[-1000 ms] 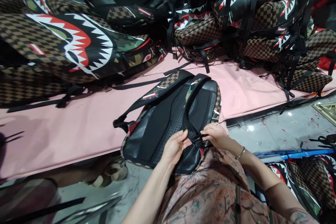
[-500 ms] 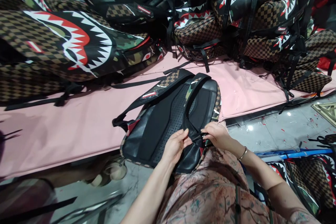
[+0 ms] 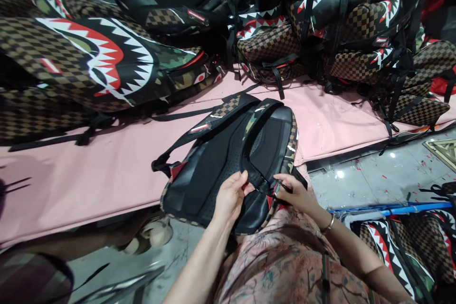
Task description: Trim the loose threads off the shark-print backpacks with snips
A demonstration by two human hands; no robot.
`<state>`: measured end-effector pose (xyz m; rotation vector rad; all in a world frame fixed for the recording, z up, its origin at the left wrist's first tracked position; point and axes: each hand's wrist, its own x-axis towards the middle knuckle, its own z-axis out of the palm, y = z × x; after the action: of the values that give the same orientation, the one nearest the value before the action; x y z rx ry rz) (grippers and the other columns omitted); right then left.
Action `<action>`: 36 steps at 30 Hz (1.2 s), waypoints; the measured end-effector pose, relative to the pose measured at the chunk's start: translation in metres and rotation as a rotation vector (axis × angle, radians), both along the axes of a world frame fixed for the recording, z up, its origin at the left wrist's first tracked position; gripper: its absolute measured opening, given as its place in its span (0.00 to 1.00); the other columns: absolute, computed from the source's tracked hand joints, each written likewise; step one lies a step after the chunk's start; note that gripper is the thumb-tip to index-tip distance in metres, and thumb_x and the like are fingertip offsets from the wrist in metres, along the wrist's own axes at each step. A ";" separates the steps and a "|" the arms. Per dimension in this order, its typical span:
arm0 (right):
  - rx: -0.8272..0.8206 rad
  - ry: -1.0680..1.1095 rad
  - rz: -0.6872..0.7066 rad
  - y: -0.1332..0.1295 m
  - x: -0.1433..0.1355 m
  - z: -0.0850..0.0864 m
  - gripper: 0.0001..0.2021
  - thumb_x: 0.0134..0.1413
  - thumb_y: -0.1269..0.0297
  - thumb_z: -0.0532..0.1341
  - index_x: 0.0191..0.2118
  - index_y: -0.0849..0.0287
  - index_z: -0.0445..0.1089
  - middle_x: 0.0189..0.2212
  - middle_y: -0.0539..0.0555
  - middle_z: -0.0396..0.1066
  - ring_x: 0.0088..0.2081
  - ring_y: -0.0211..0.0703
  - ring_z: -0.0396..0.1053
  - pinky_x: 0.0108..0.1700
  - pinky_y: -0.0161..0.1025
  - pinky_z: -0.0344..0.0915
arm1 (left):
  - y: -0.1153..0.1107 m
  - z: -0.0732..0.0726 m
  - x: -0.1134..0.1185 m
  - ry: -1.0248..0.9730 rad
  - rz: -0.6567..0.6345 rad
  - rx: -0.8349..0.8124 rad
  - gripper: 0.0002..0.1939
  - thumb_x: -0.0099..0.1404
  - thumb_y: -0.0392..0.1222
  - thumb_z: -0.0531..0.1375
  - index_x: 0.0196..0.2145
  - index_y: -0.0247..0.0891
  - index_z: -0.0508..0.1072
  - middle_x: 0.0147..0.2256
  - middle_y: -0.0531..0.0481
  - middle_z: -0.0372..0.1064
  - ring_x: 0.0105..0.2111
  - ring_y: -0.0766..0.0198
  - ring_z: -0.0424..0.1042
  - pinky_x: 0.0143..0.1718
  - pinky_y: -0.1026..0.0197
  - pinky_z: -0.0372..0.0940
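A backpack (image 3: 210,178) lies back panel up across the front edge of the pink tabletop, against my clothes. Its two padded shoulder straps show checkered and camouflage patches. My left hand (image 3: 230,194) is closed on the lower end of the nearer shoulder strap (image 3: 249,128), close to a dark buckle. Between the fingers and thumb of my right hand (image 3: 292,194) is thin black webbing, just right of that buckle. The fingers partly cover the buckle, so how the webbing runs through it is hidden. Red lining shows at the backpack's lower side.
Checkered backpacks with shark-mouth prints (image 3: 117,61) are piled along the back of the pink tabletop (image 3: 117,171). More backpacks (image 3: 395,247) sit low at the right beside a blue edge. Another person's leg and shoe (image 3: 156,232) are below the table at left.
My right hand has moved slightly down and outward with the black webbing. My left hand has shifted a little left with the strap end, and the nearer shoulder strap leans further left.
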<state>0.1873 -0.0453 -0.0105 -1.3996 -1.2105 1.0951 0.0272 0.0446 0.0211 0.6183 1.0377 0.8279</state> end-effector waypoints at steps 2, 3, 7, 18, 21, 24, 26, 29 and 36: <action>-0.067 0.113 0.016 -0.001 -0.011 0.001 0.18 0.49 0.60 0.60 0.47 0.58 0.66 0.34 0.50 0.70 0.32 0.37 0.66 0.34 0.34 0.64 | 0.003 0.005 -0.001 0.000 0.010 0.046 0.14 0.42 0.44 0.68 0.23 0.34 0.69 0.23 0.53 0.68 0.24 0.69 0.67 0.28 0.65 0.66; -0.087 0.144 0.011 0.000 -0.016 0.001 0.17 0.48 0.61 0.60 0.45 0.58 0.68 0.32 0.49 0.70 0.31 0.37 0.66 0.33 0.34 0.64 | 0.004 0.007 -0.002 0.002 0.012 0.061 0.14 0.42 0.44 0.68 0.22 0.34 0.69 0.23 0.53 0.68 0.24 0.69 0.67 0.28 0.66 0.66; -0.132 0.121 -0.034 0.011 -0.032 -0.003 0.10 0.43 0.63 0.61 0.35 0.60 0.71 0.22 0.45 0.66 0.23 0.34 0.62 0.26 0.31 0.60 | 0.007 0.004 -0.006 0.066 0.023 0.077 0.15 0.42 0.46 0.68 0.21 0.35 0.67 0.20 0.56 0.64 0.21 0.72 0.63 0.24 0.68 0.62; -0.115 -0.037 -0.116 0.003 -0.055 -0.024 0.07 0.45 0.64 0.59 0.32 0.59 0.71 0.28 0.50 0.72 0.30 0.39 0.68 0.32 0.34 0.65 | -0.032 0.004 -0.027 0.826 -0.095 0.736 0.05 0.50 0.42 0.64 0.27 0.43 0.75 0.31 0.48 0.70 0.34 0.57 0.66 0.40 0.63 0.58; -0.105 -0.071 -0.151 0.000 -0.059 -0.030 0.07 0.45 0.63 0.59 0.32 0.60 0.69 0.24 0.49 0.70 0.25 0.37 0.66 0.27 0.32 0.62 | -0.034 0.008 -0.026 1.015 -0.324 0.783 0.05 0.48 0.42 0.64 0.26 0.44 0.76 0.29 0.48 0.71 0.28 0.58 0.67 0.30 0.63 0.57; -0.081 -0.079 -0.154 -0.004 -0.061 -0.040 0.06 0.46 0.63 0.59 0.30 0.59 0.67 0.21 0.48 0.69 0.24 0.36 0.65 0.25 0.31 0.62 | -0.027 0.014 -0.020 1.280 -0.571 0.882 0.05 0.54 0.42 0.60 0.28 0.42 0.76 0.29 0.46 0.71 0.26 0.58 0.69 0.25 0.63 0.55; -0.040 -0.095 -0.156 -0.006 -0.062 -0.048 0.04 0.46 0.65 0.58 0.29 0.58 0.66 0.22 0.48 0.70 0.25 0.37 0.67 0.27 0.31 0.63 | -0.020 0.020 -0.014 1.408 -0.798 0.915 0.08 0.58 0.42 0.56 0.28 0.40 0.75 0.29 0.44 0.71 0.28 0.57 0.71 0.25 0.63 0.57; 0.036 -0.158 -0.175 -0.011 -0.064 -0.056 0.03 0.43 0.69 0.56 0.28 0.58 0.66 0.23 0.49 0.70 0.27 0.38 0.68 0.29 0.31 0.63 | -0.011 0.031 -0.002 1.475 -1.116 0.935 0.11 0.60 0.40 0.53 0.29 0.37 0.74 0.31 0.41 0.72 0.32 0.54 0.73 0.29 0.61 0.60; 0.066 -0.253 -0.217 -0.016 -0.068 -0.067 0.06 0.38 0.73 0.54 0.24 0.57 0.66 0.22 0.48 0.70 0.25 0.38 0.67 0.28 0.31 0.61 | -0.005 0.035 0.022 1.454 -1.328 0.957 0.10 0.54 0.33 0.53 0.28 0.30 0.75 0.30 0.32 0.73 0.36 0.47 0.73 0.36 0.54 0.63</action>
<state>0.1194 -0.0615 -0.0776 -1.6106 -1.2255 0.7389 0.0492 0.0398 0.0566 2.5685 1.0236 -0.6022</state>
